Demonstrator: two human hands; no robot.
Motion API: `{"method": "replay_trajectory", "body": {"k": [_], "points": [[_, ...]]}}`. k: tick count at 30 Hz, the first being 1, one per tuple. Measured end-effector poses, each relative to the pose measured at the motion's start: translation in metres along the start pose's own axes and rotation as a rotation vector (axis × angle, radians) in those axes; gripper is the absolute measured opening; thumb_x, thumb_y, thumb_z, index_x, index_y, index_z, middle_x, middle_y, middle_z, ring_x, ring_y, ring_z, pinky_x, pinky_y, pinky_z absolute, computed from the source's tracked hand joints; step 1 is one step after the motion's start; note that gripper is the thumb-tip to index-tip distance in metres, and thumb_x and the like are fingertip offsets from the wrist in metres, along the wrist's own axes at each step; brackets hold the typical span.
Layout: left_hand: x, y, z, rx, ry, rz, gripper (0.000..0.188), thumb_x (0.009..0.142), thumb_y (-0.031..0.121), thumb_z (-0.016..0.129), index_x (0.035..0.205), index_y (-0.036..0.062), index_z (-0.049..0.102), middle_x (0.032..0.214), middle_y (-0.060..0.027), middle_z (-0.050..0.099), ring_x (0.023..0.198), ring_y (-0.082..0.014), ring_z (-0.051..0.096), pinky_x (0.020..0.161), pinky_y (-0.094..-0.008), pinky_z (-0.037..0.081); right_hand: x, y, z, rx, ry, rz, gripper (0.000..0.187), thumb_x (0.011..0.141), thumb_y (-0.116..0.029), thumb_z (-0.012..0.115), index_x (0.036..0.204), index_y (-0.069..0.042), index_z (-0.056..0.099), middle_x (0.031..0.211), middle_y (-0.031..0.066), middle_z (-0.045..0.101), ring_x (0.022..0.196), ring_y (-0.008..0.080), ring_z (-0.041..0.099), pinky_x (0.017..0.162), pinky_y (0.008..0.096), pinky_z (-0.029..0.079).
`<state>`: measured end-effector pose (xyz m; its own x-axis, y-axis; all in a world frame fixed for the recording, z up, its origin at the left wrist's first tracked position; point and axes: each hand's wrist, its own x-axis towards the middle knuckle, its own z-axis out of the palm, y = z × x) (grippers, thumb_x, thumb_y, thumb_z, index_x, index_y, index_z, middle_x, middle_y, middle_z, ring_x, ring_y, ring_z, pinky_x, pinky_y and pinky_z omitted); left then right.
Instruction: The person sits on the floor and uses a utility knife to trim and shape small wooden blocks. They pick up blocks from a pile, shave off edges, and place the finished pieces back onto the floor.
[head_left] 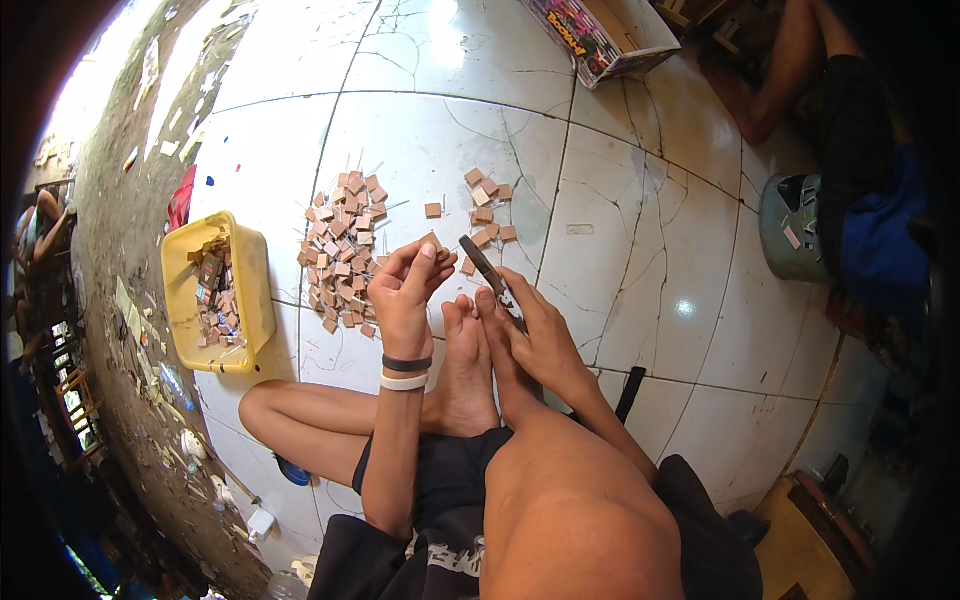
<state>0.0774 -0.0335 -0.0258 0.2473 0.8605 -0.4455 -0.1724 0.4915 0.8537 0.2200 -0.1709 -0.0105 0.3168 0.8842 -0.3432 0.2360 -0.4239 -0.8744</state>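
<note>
My left hand (405,290), with a black and a white band at its wrist, pinches a small square brown block (432,243) between thumb and fingertips. My right hand (545,335) is closed around a dark metal hand tool (484,266), which looks like pliers. Its long dark end points up toward the block, a little apart from it. Beyond my left hand lies a heap of similar brown blocks (342,245), many with thin metal pins sticking out. Several more blocks (484,193) lie loosely to the right of the heap, and a single block (433,210) sits between the two groups.
A yellow plastic tub (262,300) holding blocks and scraps stands on the left. Cracked white tiles (640,260) make up the floor. An open printed cardboard box (600,45) is at the top. To the right, a person sits beside a grey-green bucket (785,245). Litter covers the ground at far left.
</note>
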Motion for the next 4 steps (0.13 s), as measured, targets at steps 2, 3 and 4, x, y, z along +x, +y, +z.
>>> {"method": "replay_trajectory", "body": {"k": [2,3,4], "points": [[-0.0006,-0.0019,-0.0003,-0.03,0.001,0.018,0.022,0.105,0.015,0.072,0.115,-0.0047,0.071,0.104,-0.0158,0.077,0.098,-0.0257,0.079,0.089,-0.0342,0.066,0.0015,-0.0017,-0.0003,-0.001,-0.01,-0.004,0.05,0.106,-0.012,0.062,0.154,-0.007,0.047,0.137,0.0277,0.065,0.122,0.0457,0.068,0.096,0.0484,0.059],[-0.001,-0.0037,-0.0006,-0.075,0.013,0.004,0.024,0.105,0.015,0.071,0.119,-0.0048,0.07,0.107,-0.0165,0.077,0.102,-0.0264,0.079,0.091,-0.0349,0.065,0.0021,-0.0023,-0.0003,-0.002,-0.013,-0.009,0.05,0.106,-0.012,0.062,0.154,-0.007,0.047,0.137,0.0278,0.065,0.122,0.0456,0.068,0.096,0.0485,0.059],[-0.0016,-0.0062,-0.0008,-0.128,0.018,-0.002,0.027,0.105,0.016,0.071,0.122,-0.0049,0.068,0.109,-0.0171,0.077,0.105,-0.0271,0.078,0.094,-0.0356,0.065,0.0021,-0.0028,-0.0003,-0.001,-0.017,-0.006,0.05,0.106,-0.012,0.062,0.154,-0.007,0.047,0.137,0.0278,0.065,0.122,0.0456,0.068,0.096,0.0485,0.059]]}}
